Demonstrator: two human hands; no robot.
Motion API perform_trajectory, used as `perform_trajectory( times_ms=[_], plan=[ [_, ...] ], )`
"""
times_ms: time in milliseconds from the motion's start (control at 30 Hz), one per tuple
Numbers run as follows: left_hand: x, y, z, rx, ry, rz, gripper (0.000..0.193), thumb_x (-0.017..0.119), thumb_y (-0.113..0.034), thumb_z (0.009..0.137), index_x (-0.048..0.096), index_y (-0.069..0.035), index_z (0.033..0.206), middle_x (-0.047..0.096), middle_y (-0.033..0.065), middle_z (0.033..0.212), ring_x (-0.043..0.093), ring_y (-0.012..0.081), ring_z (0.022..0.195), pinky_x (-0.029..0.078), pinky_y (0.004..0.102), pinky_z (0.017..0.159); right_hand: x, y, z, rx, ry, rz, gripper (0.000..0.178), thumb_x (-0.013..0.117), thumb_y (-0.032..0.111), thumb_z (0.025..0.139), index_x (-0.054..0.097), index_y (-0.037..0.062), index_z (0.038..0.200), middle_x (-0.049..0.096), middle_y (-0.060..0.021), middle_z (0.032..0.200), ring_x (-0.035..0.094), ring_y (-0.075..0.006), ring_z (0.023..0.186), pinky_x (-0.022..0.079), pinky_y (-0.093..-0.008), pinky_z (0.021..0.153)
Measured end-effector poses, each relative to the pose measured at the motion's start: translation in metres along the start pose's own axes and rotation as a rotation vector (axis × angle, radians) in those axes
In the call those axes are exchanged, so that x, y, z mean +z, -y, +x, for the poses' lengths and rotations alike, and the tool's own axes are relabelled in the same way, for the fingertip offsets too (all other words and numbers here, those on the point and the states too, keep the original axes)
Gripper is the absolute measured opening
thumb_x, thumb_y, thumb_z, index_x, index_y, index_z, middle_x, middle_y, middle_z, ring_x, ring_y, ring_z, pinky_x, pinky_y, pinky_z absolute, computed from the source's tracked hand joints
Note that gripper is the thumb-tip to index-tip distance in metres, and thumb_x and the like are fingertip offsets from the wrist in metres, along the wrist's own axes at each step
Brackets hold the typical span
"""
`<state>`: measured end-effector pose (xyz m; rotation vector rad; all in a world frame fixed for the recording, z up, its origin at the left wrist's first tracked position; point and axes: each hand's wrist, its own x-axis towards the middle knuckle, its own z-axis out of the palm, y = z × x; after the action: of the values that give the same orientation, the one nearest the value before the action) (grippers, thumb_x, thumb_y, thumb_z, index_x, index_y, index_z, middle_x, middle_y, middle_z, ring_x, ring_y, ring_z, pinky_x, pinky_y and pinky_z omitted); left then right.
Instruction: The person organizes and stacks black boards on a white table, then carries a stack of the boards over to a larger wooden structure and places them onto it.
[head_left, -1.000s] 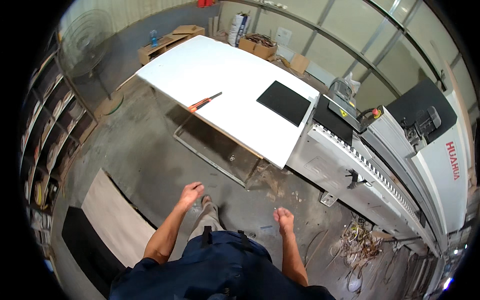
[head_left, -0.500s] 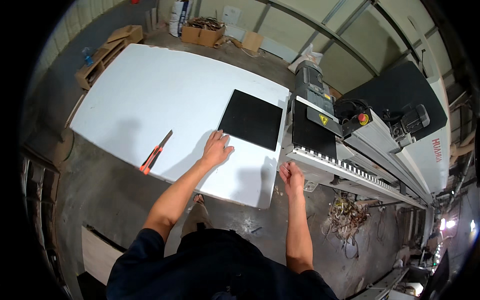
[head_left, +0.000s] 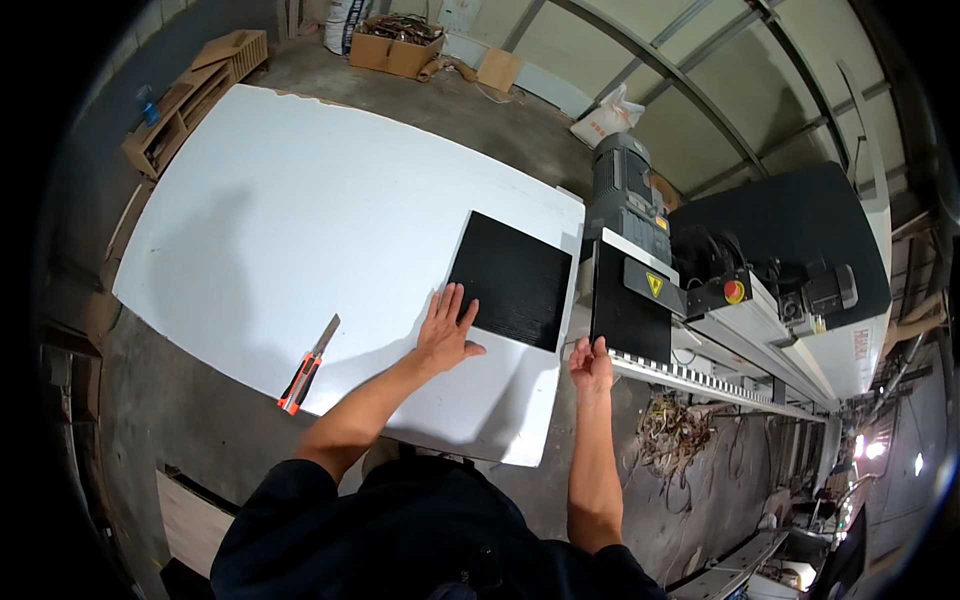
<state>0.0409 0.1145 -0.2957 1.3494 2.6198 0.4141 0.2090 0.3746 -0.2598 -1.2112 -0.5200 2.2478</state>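
Note:
My left hand (head_left: 445, 332) is open, palm down with its fingers spread. Its fingertips rest on the near left corner of a square black panel (head_left: 515, 280), which lies flat on a white-topped table (head_left: 290, 190). My right hand (head_left: 592, 366) is closed, fingers curled upward at the near corner of a second black panel (head_left: 630, 325) in the machine; whether it pinches the panel or something small is hidden. An orange and black utility knife (head_left: 305, 375) with its blade out lies by the table's front left edge.
Right of the table stands an edge-processing machine (head_left: 770, 345) with a grey motor (head_left: 628, 185), a red stop button (head_left: 735, 291) and a toothed feed track. A heap of strip scraps (head_left: 672, 435) lies on the floor beneath. A cardboard box (head_left: 396, 55) of scraps sits behind the table.
My left hand has slid forward with its fingertips onto the panel and its fingers spread more. My right hand has come up to the machine's near corner. The whole view has shifted slightly.

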Motion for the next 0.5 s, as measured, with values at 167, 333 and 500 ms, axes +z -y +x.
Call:
perform_trajectory(
  times_ms=[167,333,500],
  plan=[
    [0.007,0.007,-0.022,0.069,-0.139,-0.028,0.090,0.050,-0.066,0.078,0.033,-0.005,0.142,0.014,0.0274,0.149,0.005,0.0385,0.141,0.004,0.0464,0.115,0.006,-0.033,-0.018,0.017,0.116,-0.165,0.030,0.055,0.033,0.092,0.060,0.0061,0.080,0.064,-0.0030,0.068,0.059,-0.0134,0.058,0.050,-0.0269,0.057],
    [0.009,0.000,-0.031,0.038,-0.208,-0.062,0.078,0.056,-0.055,0.082,0.040,-0.002,0.137,0.024,0.0275,0.145,0.017,0.0383,0.137,0.015,0.0457,0.112,0.020,-0.068,-0.046,0.102,0.368,-0.359,0.024,0.058,0.029,0.091,0.062,0.0066,0.084,0.064,-0.0040,0.073,0.057,-0.0155,0.066,0.048,-0.0297,0.064],
    [-0.002,-0.012,-0.014,-0.142,-0.513,-0.487,0.057,0.064,-0.029,0.085,0.047,0.005,0.128,0.061,0.0214,0.111,0.060,0.0305,0.095,0.045,0.0405,0.084,0.040,-0.116,-0.074,0.168,0.357,-0.493,0.020,0.061,0.026,0.090,0.064,0.0058,0.088,0.065,-0.0066,0.080,0.058,-0.0162,0.070,0.049,-0.0305,0.067]
  ],
)
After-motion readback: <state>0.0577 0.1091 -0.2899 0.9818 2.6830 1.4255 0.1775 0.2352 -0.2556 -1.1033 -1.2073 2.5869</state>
